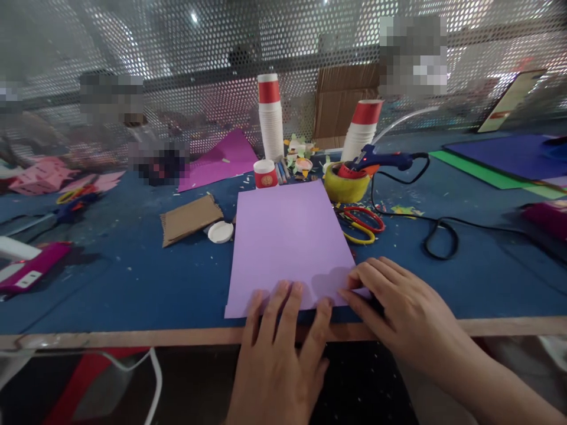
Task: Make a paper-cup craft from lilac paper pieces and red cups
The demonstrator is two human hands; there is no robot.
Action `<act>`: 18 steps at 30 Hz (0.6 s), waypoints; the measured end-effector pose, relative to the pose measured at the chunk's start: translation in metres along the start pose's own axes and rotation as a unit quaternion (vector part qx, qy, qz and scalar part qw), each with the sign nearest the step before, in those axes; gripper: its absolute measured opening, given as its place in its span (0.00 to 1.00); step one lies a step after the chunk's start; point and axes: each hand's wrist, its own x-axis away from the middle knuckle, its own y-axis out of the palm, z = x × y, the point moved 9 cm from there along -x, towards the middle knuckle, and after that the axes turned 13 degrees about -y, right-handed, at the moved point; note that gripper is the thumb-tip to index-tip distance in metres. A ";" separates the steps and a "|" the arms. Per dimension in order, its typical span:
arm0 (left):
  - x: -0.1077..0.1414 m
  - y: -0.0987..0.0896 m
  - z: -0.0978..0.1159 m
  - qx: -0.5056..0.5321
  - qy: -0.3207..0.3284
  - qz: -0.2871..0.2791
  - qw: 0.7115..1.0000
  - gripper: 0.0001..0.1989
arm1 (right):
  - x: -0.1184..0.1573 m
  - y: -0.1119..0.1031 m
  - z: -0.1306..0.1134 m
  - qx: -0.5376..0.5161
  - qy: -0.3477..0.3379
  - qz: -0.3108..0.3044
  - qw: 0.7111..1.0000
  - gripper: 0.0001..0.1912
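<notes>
A light purple sheet of paper [287,236] lies flat on the blue table, close to its front edge. My left hand [283,354] is spread open, its fingertips resting on the sheet's near edge. At the near right corner, my right hand [398,301] pinches the paper between thumb and fingers, and the corner looks slightly lifted. Just past the sheet's right side lie scissors [365,227] with red and yellow handles, their blades partly hidden by the paper. A red and white paper cup [266,173] stands right behind the sheet's far edge.
A blue glue gun [390,159] rests on a yellow tape roll [348,186], its black cord trailing right. Cup stacks [271,118] stand behind. Left lie corrugated cardboard [190,219], a white lid [220,232] and a magenta power strip [35,268]. Coloured sheets [509,154] are at far right.
</notes>
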 end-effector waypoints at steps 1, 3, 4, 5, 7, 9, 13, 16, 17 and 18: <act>0.000 0.000 0.000 0.010 -0.011 0.004 1.000 0.27 | 0.001 -0.002 0.000 0.007 0.003 0.008 1.000 0.08; 0.000 0.000 -0.001 0.031 -0.035 0.016 0.999 0.26 | 0.003 -0.005 -0.002 0.026 0.003 0.026 0.999 0.07; 0.000 0.000 -0.002 0.040 -0.047 0.020 0.998 0.26 | 0.005 -0.008 -0.005 0.041 -0.002 0.036 0.998 0.07; 0.000 0.000 -0.003 0.047 -0.055 0.025 0.997 0.26 | 0.007 -0.010 -0.009 0.058 -0.012 0.048 0.997 0.07; 0.000 0.001 -0.002 0.048 -0.056 0.027 0.997 0.26 | 0.013 -0.013 -0.019 0.086 -0.039 0.067 0.993 0.09; 0.000 0.002 -0.001 0.036 -0.047 0.024 0.998 0.26 | 0.019 -0.011 -0.031 0.085 -0.072 0.076 0.991 0.13; -0.001 0.004 -0.001 0.018 -0.038 0.014 0.999 0.26 | 0.027 -0.008 -0.046 0.038 -0.104 0.090 0.990 0.14; -0.001 0.005 -0.003 0.028 -0.052 0.018 0.998 0.25 | 0.028 -0.011 -0.047 0.033 -0.095 0.098 0.990 0.14; -0.001 0.004 -0.004 0.033 -0.057 0.025 0.998 0.25 | 0.028 -0.012 -0.047 0.035 -0.092 0.101 0.990 0.14; -0.001 0.003 -0.004 0.037 -0.057 0.034 0.997 0.24 | 0.029 -0.013 -0.047 0.036 -0.090 0.101 0.990 0.14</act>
